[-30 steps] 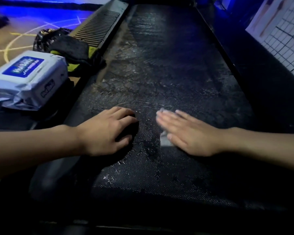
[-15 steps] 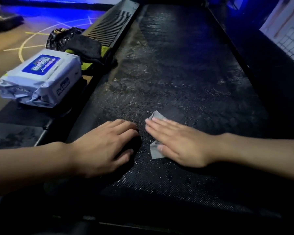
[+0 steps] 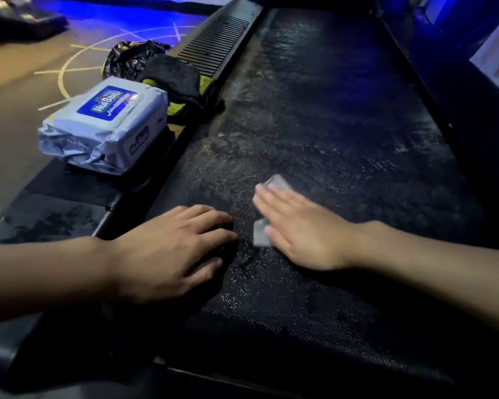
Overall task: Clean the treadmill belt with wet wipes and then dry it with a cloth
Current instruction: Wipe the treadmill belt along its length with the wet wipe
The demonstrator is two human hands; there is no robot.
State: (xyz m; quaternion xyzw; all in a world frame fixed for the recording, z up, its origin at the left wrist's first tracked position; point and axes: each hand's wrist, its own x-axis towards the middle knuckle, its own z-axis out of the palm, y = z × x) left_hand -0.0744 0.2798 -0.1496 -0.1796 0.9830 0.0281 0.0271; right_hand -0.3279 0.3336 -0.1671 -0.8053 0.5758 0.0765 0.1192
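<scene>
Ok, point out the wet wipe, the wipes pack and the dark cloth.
wet wipe (image 3: 277, 182): head view, corner showing past the fingertips.
wipes pack (image 3: 113, 103): head view, blue label on top.
dark cloth (image 3: 175, 75): head view, black upper fold.

Left hand (image 3: 167, 251) flat, right hand (image 3: 303, 228) flat, seemingly blurred

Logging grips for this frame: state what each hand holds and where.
Right hand presses a wet wipe flat under its palm and fingers; no closed grip. Left hand rests empty on the treadmill belt.
</scene>
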